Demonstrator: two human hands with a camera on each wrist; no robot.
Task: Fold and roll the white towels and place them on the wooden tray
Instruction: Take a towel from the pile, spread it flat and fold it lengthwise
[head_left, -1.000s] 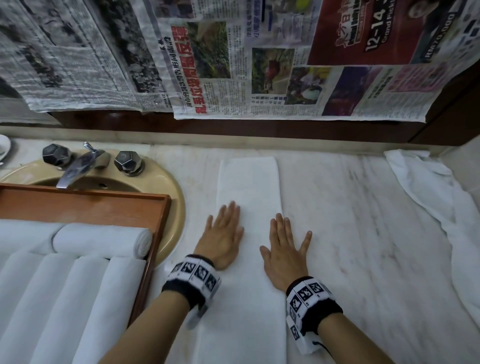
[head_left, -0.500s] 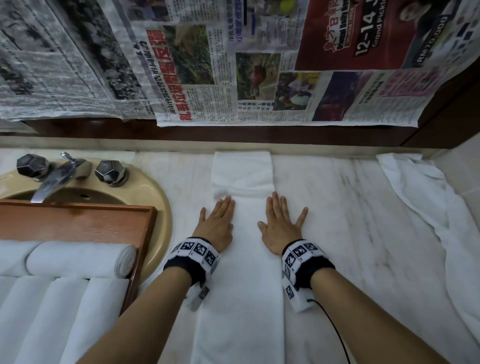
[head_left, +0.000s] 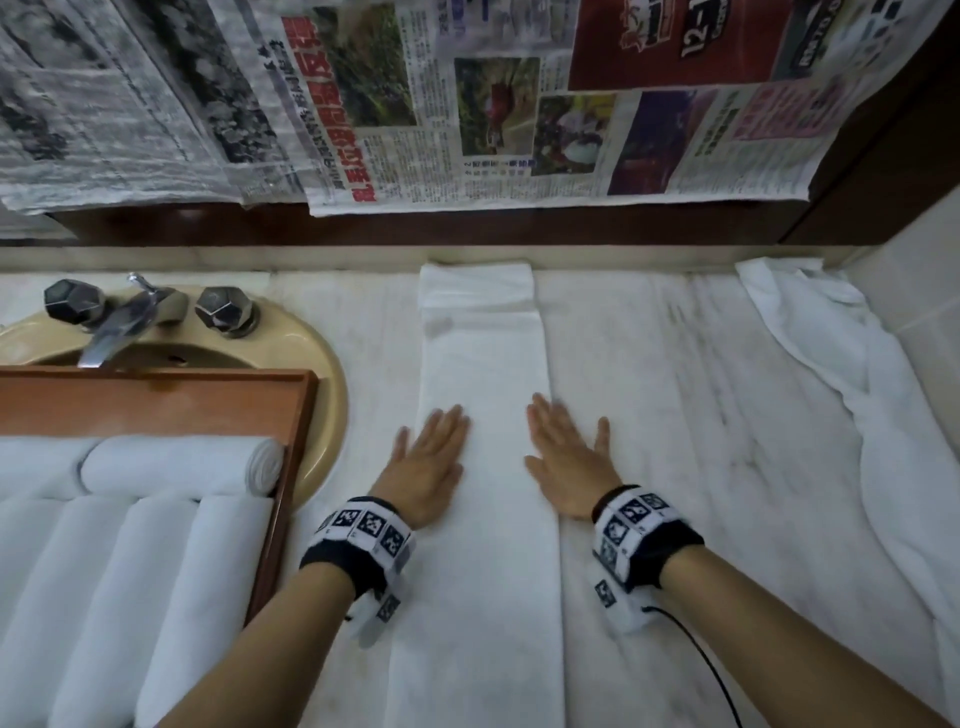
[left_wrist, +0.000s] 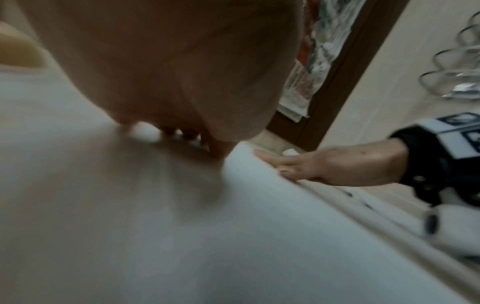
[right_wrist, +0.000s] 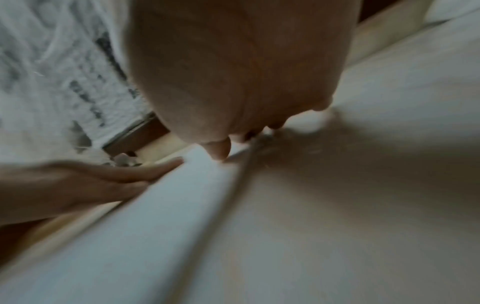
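Observation:
A white towel (head_left: 485, 364), folded into a long narrow strip, lies on the marble counter and runs from the back wall toward me. My left hand (head_left: 431, 447) lies flat with straight fingers on the strip's left edge. My right hand (head_left: 563, 447) lies flat on its right edge, partly on the counter. The wooden tray (head_left: 291, 467) sits at the left over the sink and holds several rolled white towels (head_left: 176, 465). In the left wrist view the right hand (left_wrist: 324, 168) rests at the towel's edge (left_wrist: 259, 185); in the right wrist view the left hand (right_wrist: 124, 174) does likewise.
A crumpled white towel (head_left: 841, 384) lies along the right side of the counter. A beige sink (head_left: 322, 374) with a chrome tap (head_left: 119, 322) is at the left. Newspaper sheets (head_left: 467, 104) hang on the back wall.
Both hands have slid apart from the strip's middle toward its side edges and drawn slightly back toward me. The camera view has shifted as well.

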